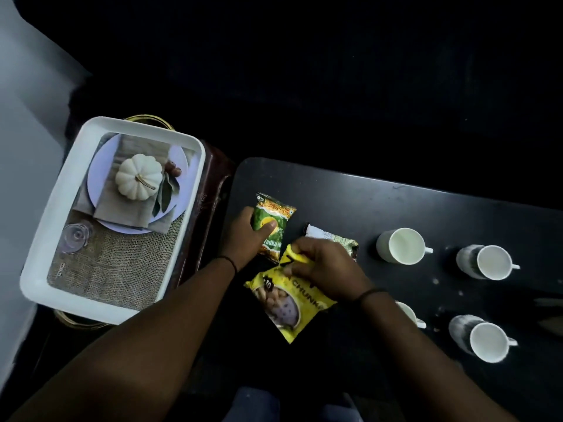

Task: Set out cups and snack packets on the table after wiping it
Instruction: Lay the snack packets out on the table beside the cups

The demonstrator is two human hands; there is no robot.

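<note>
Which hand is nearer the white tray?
Left. The left hand, gripping the green packet, is just right of the white tray; the right hand is farther off, on the yellow packet.

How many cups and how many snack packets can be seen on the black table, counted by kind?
Cups: 4 (one, one, one, and one partly hidden behind the right forearm)
Snack packets: 3 (green, yellow, and a third mostly hidden under the right hand)
Total: 7

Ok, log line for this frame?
left hand: holds green packet | right hand: grips yellow packet | table: four white cups
</note>
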